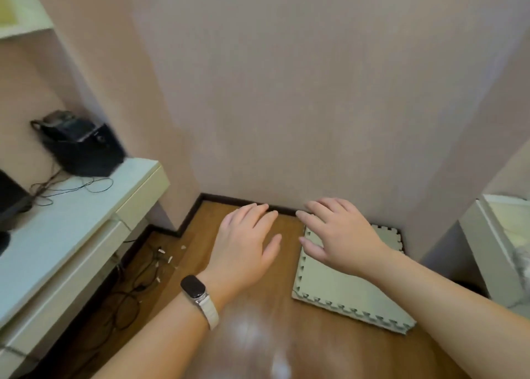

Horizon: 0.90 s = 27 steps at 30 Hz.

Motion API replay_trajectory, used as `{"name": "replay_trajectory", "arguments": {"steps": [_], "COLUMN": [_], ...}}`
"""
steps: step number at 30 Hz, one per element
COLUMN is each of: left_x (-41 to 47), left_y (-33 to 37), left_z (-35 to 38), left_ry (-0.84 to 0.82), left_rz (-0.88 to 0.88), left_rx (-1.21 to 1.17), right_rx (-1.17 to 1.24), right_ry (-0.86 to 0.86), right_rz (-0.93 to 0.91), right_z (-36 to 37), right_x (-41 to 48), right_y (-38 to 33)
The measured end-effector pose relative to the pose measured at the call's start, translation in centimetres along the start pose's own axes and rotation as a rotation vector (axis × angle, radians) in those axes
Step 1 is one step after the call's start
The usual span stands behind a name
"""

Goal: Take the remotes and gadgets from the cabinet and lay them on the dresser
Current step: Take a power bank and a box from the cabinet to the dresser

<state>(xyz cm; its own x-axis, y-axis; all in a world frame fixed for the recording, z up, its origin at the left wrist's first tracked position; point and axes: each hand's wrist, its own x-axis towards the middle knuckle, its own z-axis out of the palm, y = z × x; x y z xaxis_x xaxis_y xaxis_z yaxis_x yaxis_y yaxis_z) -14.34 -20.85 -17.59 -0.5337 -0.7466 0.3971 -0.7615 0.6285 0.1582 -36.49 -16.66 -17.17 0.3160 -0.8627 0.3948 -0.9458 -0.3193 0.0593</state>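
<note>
Both bare hands are reaching forward, palms down, over a brown wooden floor (246,347) in front of a pale pinkish wall (286,92). The left hand (246,249), with a dark-faced smartwatch on a cream band (198,295) at its wrist, is spreading its fingers wide and gripping nothing. The right hand (341,232) is likewise lying open and empty, hovering above a pale green foam puzzle mat (344,295) that is lying flat on the floor against the dark baseboard. At the left, a cream-white dresser tabletop (63,229) is carrying a black boxy gadget (80,146) near the wall corner, with thin black cables (71,188) trailing from it across the surface. More black cords (134,287) are lying tangled on the floor below. No remote is showing, and the cabinet is not clearly showing either.
</note>
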Motion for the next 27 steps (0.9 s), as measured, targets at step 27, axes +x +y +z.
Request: {"name": "replay_trajectory", "arguments": {"steps": [27], "left_x": [10.5], "left_y": [-20.3], "left_z": [-5.9], "left_ry": [0.056], "left_rz": [-0.579], "left_rx": [0.499], "right_rx": [0.341], "right_ry": [0.133], "right_rz": [-0.572], "right_z": [11.4], "right_x": [36.2], "right_y": [-2.0]}}
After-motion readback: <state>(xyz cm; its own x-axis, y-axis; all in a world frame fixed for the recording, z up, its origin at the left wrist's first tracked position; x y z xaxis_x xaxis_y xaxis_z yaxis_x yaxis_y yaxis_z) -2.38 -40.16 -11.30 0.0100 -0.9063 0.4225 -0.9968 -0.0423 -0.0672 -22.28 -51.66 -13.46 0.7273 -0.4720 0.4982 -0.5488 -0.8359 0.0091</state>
